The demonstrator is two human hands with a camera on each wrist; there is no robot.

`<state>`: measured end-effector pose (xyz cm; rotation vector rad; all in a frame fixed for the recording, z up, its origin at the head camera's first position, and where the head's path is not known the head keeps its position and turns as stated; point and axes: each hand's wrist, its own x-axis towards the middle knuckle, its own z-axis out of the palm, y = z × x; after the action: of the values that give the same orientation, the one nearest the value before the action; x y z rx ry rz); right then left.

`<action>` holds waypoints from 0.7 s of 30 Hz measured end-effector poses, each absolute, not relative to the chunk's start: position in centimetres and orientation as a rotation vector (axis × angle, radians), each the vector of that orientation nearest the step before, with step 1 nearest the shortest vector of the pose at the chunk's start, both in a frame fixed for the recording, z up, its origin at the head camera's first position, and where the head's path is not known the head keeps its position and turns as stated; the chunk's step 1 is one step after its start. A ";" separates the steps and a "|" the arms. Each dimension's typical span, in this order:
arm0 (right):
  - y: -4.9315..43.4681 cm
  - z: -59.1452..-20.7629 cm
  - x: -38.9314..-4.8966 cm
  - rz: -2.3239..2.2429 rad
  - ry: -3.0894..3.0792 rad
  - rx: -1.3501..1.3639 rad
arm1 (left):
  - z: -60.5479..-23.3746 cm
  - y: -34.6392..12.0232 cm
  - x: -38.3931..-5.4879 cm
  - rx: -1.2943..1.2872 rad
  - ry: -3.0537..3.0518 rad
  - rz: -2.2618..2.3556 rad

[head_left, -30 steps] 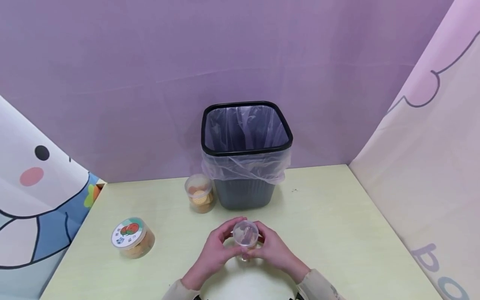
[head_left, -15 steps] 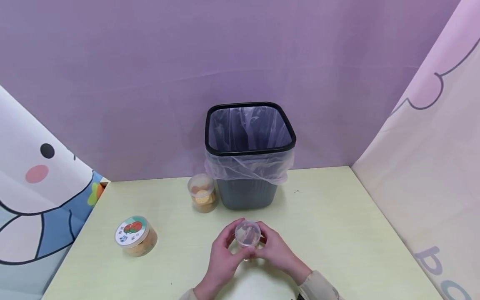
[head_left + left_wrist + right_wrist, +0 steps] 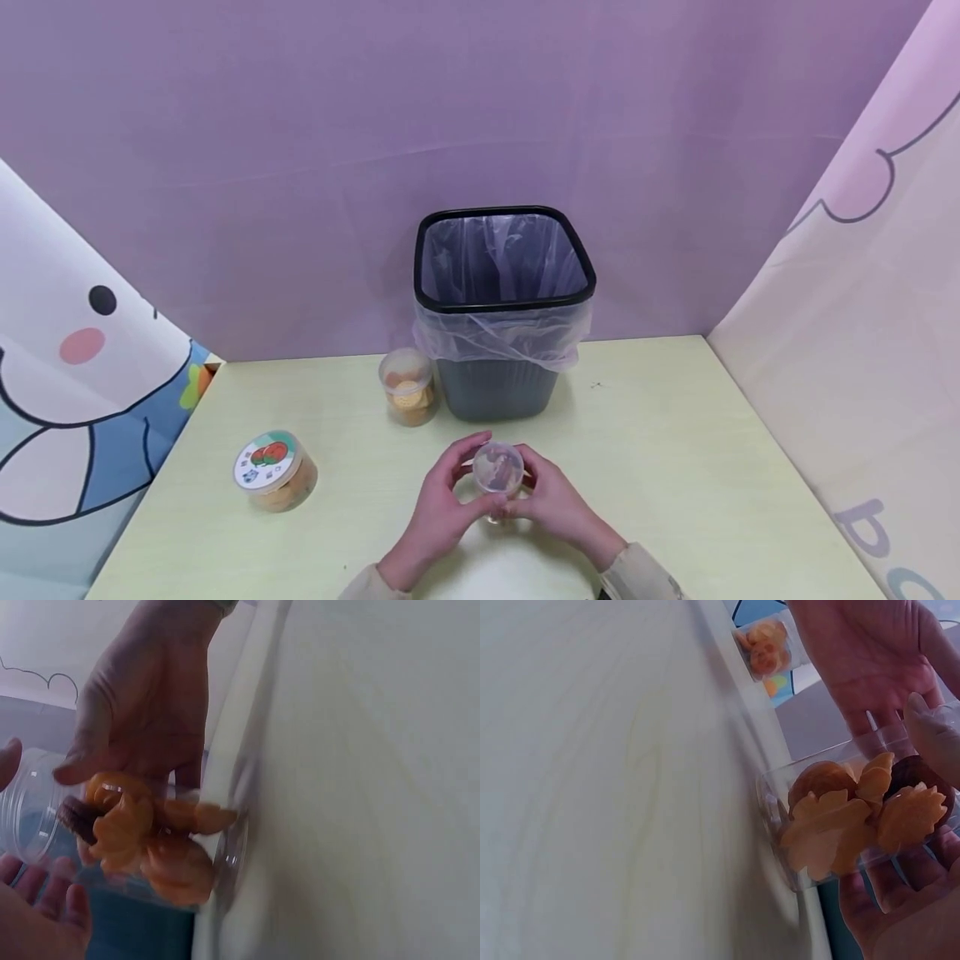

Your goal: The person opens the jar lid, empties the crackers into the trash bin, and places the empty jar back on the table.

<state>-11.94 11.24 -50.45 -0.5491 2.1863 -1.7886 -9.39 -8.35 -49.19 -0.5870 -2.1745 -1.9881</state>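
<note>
I find my left grip [image 3: 441, 505] and right grip [image 3: 553, 500] curled round the clear jar [image 3: 498, 468], upright on the counter [image 3: 645, 467], and judge it light, smooth-walled, its biscuits [image 3: 831, 829] brittle, best held mid-wall.

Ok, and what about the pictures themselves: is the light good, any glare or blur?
Head view: fairly even light, with a bright patch on the tabletop below the left hand and right hand; left wrist view: dimmer, tipped sideways, both hands shaded, small glints on the clear jar; right wrist view: also dim and tipped, the tabletop soft and hazy.
</note>
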 end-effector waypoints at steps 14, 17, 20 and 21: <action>11.2 -50.0 -11.8 -1.807 2.162 -0.559 | -48.3 -10.5 -12.4 -1.033 -2.330 -2.118; 11.2 -49.9 -11.8 -1.807 2.160 -0.559 | -48.0 -10.7 -12.8 -1.114 -2.332 -2.152; 11.2 -50.0 -11.8 -1.806 2.160 -0.563 | -48.0 -11.0 -13.2 -1.175 -2.337 -2.163; 11.2 -50.0 -11.8 -1.807 2.158 -0.563 | -48.1 -11.0 -13.2 -1.184 -2.348 -2.159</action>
<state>-11.81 11.24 -49.96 -0.5632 2.1577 -1.8073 -13.25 -11.01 -48.08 -1.1840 -2.3477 -2.1591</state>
